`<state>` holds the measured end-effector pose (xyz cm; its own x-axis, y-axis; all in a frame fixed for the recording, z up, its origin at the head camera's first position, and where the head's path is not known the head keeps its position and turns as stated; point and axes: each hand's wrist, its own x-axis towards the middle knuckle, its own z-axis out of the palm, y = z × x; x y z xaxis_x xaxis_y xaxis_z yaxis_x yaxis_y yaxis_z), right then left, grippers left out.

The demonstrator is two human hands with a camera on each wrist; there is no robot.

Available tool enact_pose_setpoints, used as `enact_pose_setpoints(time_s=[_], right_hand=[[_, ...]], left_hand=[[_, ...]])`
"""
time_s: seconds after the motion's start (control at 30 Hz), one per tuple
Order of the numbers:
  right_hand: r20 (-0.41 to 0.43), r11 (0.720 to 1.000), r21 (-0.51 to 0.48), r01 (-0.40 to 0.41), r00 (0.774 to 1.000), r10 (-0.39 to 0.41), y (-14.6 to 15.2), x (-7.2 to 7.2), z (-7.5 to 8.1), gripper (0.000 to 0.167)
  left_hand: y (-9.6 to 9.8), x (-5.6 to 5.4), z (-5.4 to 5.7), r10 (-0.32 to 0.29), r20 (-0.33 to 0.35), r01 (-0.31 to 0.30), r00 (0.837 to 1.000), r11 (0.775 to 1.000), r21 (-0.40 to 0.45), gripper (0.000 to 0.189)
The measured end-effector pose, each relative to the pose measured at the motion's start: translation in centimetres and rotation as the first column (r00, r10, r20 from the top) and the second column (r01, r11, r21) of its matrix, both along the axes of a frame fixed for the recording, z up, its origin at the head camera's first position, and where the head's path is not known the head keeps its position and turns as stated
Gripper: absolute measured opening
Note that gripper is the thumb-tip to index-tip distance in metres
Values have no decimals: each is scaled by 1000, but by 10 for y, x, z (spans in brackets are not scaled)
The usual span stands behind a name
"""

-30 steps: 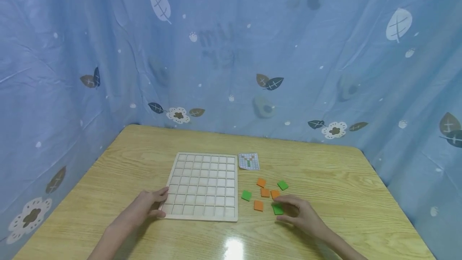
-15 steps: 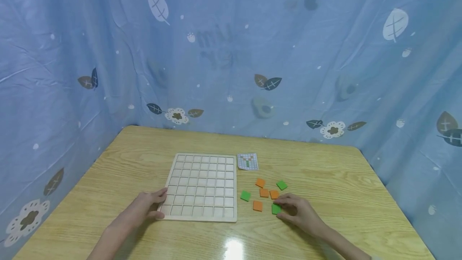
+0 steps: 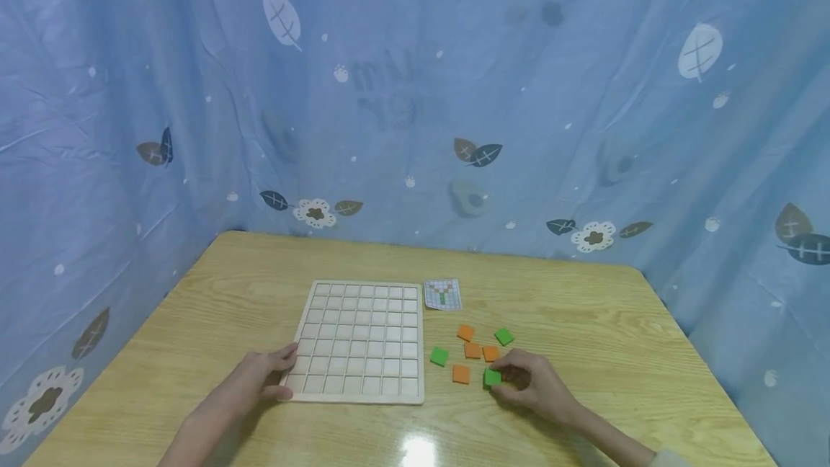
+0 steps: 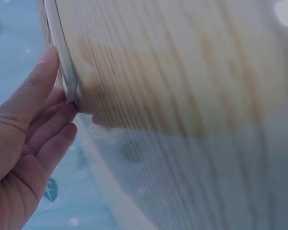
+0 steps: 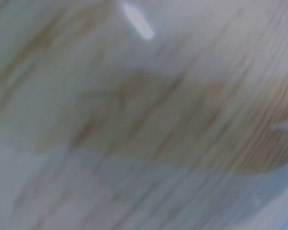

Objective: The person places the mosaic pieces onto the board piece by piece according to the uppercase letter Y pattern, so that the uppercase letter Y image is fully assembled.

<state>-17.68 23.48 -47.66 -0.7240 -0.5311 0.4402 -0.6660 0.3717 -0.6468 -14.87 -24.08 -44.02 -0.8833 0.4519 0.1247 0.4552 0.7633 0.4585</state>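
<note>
A pale wooden grid board [image 3: 355,337] lies on the table, its square cells bare. My left hand [image 3: 256,377] holds its near left corner; in the left wrist view, thumb and fingers of this hand [image 4: 31,129] pinch the board's edge [image 4: 62,52]. To the right of the board, my right hand [image 3: 537,385] pinches a green square tile [image 3: 492,377] between thumb and fingertips. That tile stands tilted, its near edge showing. Several orange tiles [image 3: 461,374] lie just left of and beyond the right hand. The right wrist view catches only wood grain and glare.
Two loose green tiles lie flat, one near the board [image 3: 439,357], the other a green tile [image 3: 503,337] farther back. A small pattern card [image 3: 443,295] with an orange and green Y shape touches the board's far right corner. Blue curtain [image 3: 415,92] surrounds the wooden table [image 3: 558,301].
My right hand has closed its fingertips on the green tile, shifted it slightly left and tipped it up. The left hand stays at the board's corner. The head view has tilted slightly.
</note>
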Motion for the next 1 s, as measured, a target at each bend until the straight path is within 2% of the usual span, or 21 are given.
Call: enact_pose_setpoints(time_s=[0.1,0.3,0.47,0.73,1.0], right_hand=[[5,999,-41,-10,1000,11,-6,1,1,25],[124,991,-114,-72,989,86,-25,-3,8,22],[174,984,-147,-102,976,127,-50,-7,12,20],[156,965,-194,-176,966,207,-93,-14,14,19],[176,972,-140,-190,961,213,-142,-25,18,19]], left_hand=[[-1,0,-2,-3,-8,3,1000,1000,3,61],[-4,-1,-3,-24,-1,24,1000,1000,8,60],[-5,-1,-3,-30,-11,30,999,1000,-4,61],[-1,-2,-2,-15,12,15,1000,1000,-6,60],[-2,0,-3,5,36,-5,999,1000,-1,61]])
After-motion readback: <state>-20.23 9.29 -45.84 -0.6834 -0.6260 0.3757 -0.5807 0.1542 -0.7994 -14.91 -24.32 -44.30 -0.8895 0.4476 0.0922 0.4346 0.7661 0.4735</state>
